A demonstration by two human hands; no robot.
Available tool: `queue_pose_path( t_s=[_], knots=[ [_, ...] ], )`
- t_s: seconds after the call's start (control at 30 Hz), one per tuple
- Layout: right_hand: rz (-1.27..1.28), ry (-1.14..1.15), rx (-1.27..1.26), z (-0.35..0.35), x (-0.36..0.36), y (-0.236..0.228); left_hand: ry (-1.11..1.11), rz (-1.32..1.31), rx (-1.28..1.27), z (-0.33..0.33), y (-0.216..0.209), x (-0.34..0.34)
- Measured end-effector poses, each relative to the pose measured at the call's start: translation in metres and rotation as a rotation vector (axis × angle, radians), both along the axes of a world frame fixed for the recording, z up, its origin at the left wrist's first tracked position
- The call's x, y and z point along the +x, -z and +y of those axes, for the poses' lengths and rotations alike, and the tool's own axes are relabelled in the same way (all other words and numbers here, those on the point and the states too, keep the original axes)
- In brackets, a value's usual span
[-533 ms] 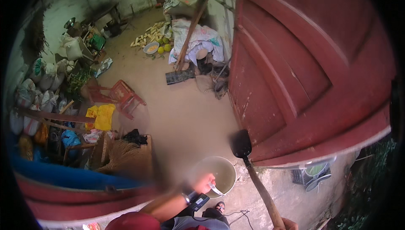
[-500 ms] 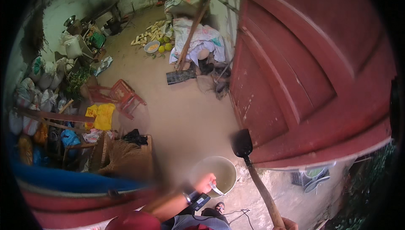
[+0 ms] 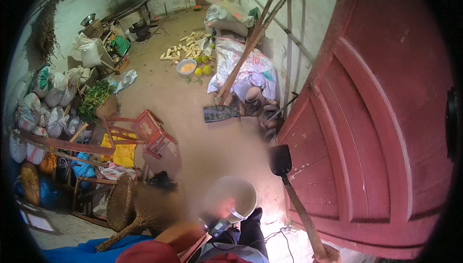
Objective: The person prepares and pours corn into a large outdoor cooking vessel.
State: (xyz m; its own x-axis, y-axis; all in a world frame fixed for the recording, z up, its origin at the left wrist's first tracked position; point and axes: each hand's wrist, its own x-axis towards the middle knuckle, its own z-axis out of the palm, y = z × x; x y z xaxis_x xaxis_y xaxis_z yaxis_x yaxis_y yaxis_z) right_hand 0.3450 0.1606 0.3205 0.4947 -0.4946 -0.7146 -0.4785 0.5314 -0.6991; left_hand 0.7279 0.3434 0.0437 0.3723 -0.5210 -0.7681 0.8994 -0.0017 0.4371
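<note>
A left hand, blurred, closes on the near edge of a pale round bucket, whether by rim or handle cannot be told, while a right hand, cut by the lower edge of view, wraps its grip around the wooden handle of a black-bladed shovel. The bucket sits low at centre, just beyond a dark trouser leg; whether it hangs or rests on the floor is unclear. The shovel blade stands near a panelled red door and could knock it if swung rightward. A one-handed hold might let the bucket tip, and a loose cable near the legs could snag a foot. Coloured print marks a white woven sack, too small to read; no brand can be made out.
</note>
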Motion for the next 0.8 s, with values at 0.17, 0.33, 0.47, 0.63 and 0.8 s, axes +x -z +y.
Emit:
queue_pose_path(
  t_s=[0.17, 0.33, 0.47, 0.63, 0.8],
  knots=[
    [-0.047, -0.066, 0.109, -0.073, 0.082, 0.027, -0.168, 0.205, 0.081, 0.011, -0.024, 0.112],
    [0.003, -0.193, 0.124, -0.141, 0.248, 0.008, -0.344, 0.117, 0.094, 0.016, -0.03, 0.234],
    [0.128, -0.326, 0.045, -0.157, 0.342, 0.002, -0.529, 0.258, 0.158, 0.034, -0.025, 0.31],
    [0.234, -0.321, -0.021, -0.153, 0.486, -0.021, 0.07, -0.515, 0.161, 0.034, -0.071, 0.394],
    [-0.028, -0.308, 0.114, -0.158, 0.604, -0.013, -0.481, 0.264, 0.179, 0.045, -0.028, 0.504]
  ],
)
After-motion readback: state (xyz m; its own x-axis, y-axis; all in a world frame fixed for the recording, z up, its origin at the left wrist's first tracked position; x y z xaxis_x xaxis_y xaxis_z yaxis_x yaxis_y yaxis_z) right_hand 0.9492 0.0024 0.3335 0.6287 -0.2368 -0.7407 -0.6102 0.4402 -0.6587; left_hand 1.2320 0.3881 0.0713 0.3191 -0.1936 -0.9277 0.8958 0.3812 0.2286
